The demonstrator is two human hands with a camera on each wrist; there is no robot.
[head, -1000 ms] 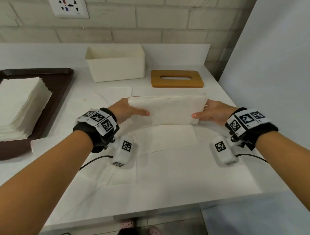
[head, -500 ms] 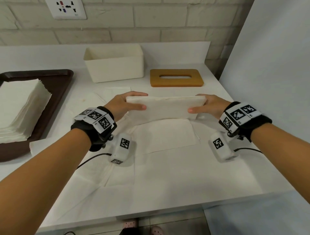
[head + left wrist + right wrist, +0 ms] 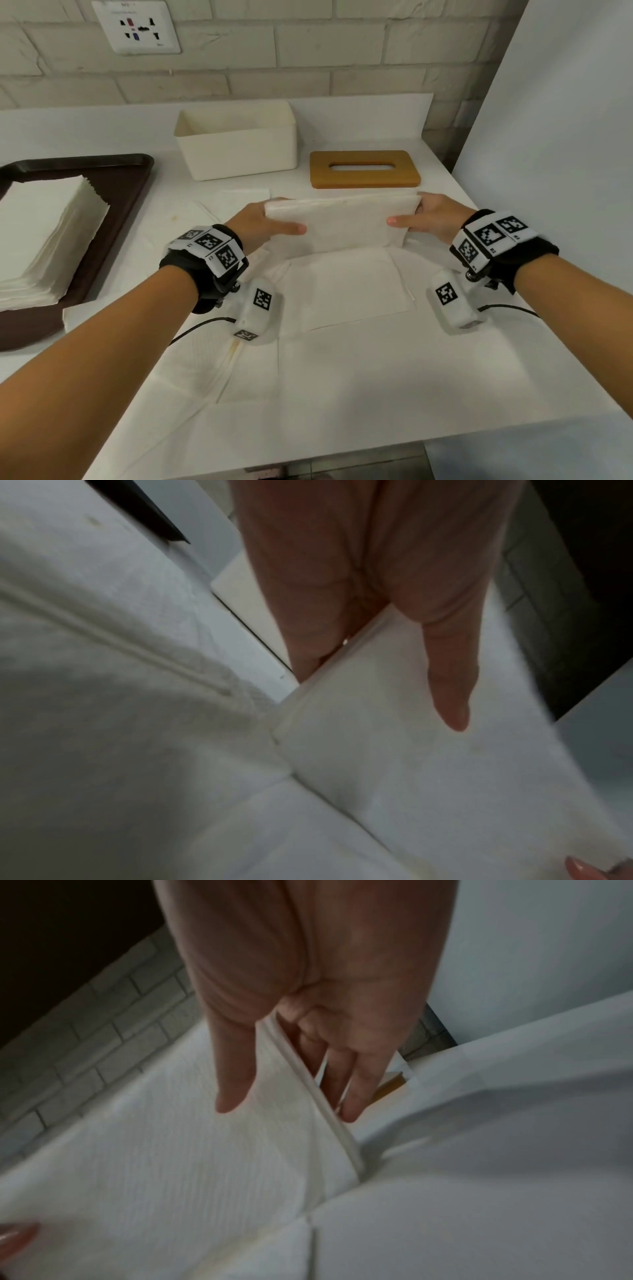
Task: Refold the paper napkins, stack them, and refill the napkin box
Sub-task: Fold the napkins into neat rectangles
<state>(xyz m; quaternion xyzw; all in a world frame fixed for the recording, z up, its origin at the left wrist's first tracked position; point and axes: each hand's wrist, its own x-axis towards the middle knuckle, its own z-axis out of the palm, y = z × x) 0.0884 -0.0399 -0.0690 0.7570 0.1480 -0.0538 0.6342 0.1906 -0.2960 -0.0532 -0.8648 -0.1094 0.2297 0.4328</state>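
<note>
A: White counter against a brick wall; what's changed?

B: The folded napkin stack has come up off the loose napkins and moved toward the back edge. The left hand and right hand each pinch one end (thumbs in front).

A: Meaning?

B: Probably heading for the open napkin box, near the back edge, beside its wooden lid.

Bare counter separates the napkin box from the wooden lid behind.
</note>
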